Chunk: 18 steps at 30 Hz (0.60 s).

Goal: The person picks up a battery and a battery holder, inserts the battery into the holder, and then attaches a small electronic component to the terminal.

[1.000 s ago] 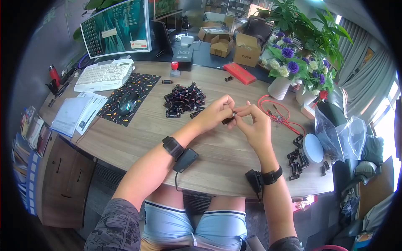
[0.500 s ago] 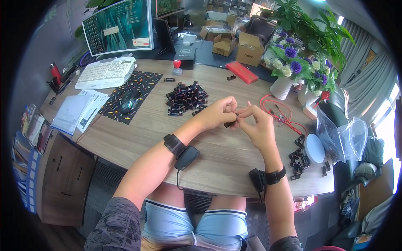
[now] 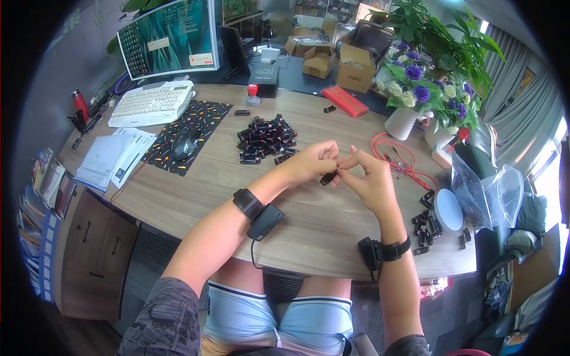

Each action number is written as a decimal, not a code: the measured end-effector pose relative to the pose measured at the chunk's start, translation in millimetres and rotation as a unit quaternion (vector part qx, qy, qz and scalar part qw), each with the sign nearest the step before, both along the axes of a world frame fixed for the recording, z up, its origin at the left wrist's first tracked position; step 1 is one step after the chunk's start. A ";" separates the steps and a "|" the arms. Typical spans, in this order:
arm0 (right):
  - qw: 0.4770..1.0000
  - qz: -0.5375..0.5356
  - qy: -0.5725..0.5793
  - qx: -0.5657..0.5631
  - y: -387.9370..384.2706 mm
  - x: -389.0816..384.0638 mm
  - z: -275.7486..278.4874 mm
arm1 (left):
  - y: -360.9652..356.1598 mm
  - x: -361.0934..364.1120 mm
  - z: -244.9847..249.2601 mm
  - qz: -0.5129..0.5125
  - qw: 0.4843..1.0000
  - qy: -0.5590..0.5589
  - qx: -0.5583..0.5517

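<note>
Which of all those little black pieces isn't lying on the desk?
The black piece held in the left hand, close to the right hand; the others in view rest on the desk.

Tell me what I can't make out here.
- Head view: small black part, upper end covered by left hand and right hand.
- Head view: writing on the screen, too small.
- Head view: bottom of the black pile, hidden by its top.
- Head view: plant, cut off above.

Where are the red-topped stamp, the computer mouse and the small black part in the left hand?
Red-topped stamp (image 3: 253,90): head view, on its red top.
Computer mouse (image 3: 183,144): head view, on its upper shell.
Small black part (image 3: 327,178): head view, on its lower end, below the left hand's (image 3: 316,161) fingers.
</note>
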State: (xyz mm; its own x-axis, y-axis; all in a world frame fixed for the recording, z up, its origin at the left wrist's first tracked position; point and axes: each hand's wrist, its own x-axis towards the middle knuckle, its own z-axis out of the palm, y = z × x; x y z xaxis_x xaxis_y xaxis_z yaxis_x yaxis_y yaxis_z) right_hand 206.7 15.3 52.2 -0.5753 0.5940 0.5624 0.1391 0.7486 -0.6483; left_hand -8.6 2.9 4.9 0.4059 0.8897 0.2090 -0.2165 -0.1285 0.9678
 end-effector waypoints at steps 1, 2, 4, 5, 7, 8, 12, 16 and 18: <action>1.000 0.000 -0.003 0.001 -0.1 0.3 0.1 | 0.1 0.1 0.0 -0.002 1.000 0.000 -0.002; 1.000 0.000 -0.003 0.001 0.3 0.7 0.0 | 0.1 0.2 -0.1 -0.002 1.000 0.000 -0.002; 1.000 0.002 -0.004 -0.005 1.9 2.1 0.3 | -1.3 0.7 1.4 -0.004 1.000 -0.004 0.000; 1.000 0.003 -0.005 -0.008 2.4 2.7 0.3 | -2.1 0.9 2.1 -0.005 1.000 -0.006 0.001; 1.000 0.003 -0.004 -0.007 3.1 3.8 -0.6 | -3.1 0.9 3.1 0.000 1.000 -0.001 -0.001; 1.000 0.004 -0.003 -0.006 3.3 4.1 -1.2 | -3.7 0.7 3.7 0.004 1.000 0.003 -0.002; 1.000 -0.008 -0.013 0.011 3.3 2.2 -2.3 | -6.7 -2.6 7.8 0.021 1.000 0.019 -0.008; 0.999 -0.014 0.003 -0.030 -2.7 -0.4 2.0 | -8.8 -2.2 9.7 0.019 1.000 0.018 0.000; 0.998 -0.013 0.014 -0.054 -3.5 -1.4 2.9 | -7.4 -3.0 7.8 0.016 1.000 0.016 0.005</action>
